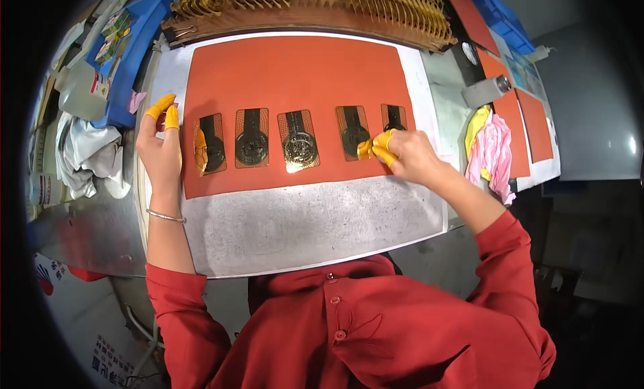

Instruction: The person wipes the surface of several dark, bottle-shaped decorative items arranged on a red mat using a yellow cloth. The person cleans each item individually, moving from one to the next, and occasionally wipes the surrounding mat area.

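Note:
Several small rectangular gold-patterned plates, each with a black strip ending in a round disc, lie in a row on an orange-red mat (pixel 295 67). The middle plate (pixel 299 142) shines brightest, and the leftmost plate (pixel 212 144) has a golden glare on its left side. My right hand (pixel 409 155), in yellow finger cots, is closed over the right end of the row. Its fingertips touch the fourth plate (pixel 353 130); a shiny gold-yellow bit shows there, too small to name. My left hand (pixel 161 144), also in yellow finger cots, is raised at the mat's left edge, fingers apart and holding nothing.
A wooden rack (pixel 308 16) with rows of golden pieces stands behind the mat. On the left are a blue tray (pixel 144 26), a translucent jug (pixel 84 90) and a grey cloth (pixel 87 151). On the right are a bottle (pixel 486 91) and a pink cloth (pixel 495 147).

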Tool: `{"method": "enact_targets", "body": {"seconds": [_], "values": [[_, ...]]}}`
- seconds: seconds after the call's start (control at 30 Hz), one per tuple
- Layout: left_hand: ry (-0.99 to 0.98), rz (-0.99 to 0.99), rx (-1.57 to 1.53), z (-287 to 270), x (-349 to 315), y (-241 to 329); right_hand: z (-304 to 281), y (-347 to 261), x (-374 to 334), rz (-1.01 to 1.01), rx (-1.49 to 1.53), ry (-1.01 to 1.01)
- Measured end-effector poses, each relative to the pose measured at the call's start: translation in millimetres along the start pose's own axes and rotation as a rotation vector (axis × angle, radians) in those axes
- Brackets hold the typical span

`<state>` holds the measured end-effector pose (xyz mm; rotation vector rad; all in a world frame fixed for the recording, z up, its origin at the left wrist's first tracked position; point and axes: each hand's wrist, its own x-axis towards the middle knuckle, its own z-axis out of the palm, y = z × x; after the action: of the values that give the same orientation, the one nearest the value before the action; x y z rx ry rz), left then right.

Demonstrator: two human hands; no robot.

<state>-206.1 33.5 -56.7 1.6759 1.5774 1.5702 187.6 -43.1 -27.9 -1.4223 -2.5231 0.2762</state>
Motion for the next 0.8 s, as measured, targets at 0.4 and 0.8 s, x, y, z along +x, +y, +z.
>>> {"method": "enact_targets", "body": {"seconds": [0.4, 0.8], "values": [[-0.042, 0.044, 0.056, 1, -2, 1, -15, -8, 10, -0.152, 0.094, 0.015], [-0.058, 0.037, 0.084, 0, -2, 8, -2, 23, 100, -0.107, 0.066, -0.073]]}}
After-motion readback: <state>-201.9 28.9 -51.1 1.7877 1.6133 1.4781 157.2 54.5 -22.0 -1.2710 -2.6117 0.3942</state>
